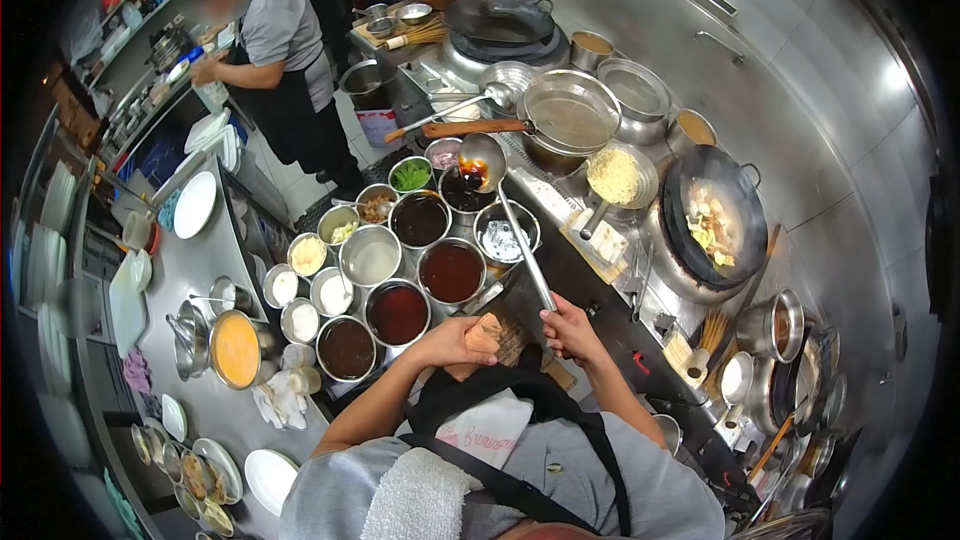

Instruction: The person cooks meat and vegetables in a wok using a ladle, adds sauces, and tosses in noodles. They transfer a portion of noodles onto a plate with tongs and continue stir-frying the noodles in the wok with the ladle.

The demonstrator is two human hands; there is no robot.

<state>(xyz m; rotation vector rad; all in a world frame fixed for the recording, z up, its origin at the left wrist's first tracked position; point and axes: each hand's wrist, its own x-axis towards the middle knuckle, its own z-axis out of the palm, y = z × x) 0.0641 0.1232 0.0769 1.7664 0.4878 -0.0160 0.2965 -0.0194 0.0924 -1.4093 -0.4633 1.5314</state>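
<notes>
Silvery ladle (525, 245) lies in the right hand (575, 332) — fingers (553, 320) around its end.

Even, bright light fills the kitchen, with white glare on the steel wall (800, 70) and a paler sheen on the table (185, 285). Lens distortion bends the edges, and the corners are black. The lower left is soft; a co-worker's face is blurred.

The steel counter (180, 285) carries a round plate (195, 205), an oval plate (271, 481), a pot of orange liquid (236, 349) and a crumpled cloth (280, 402). The stove (556, 208) bears a black wok (500, 19) and a wok of food (716, 168).
</notes>
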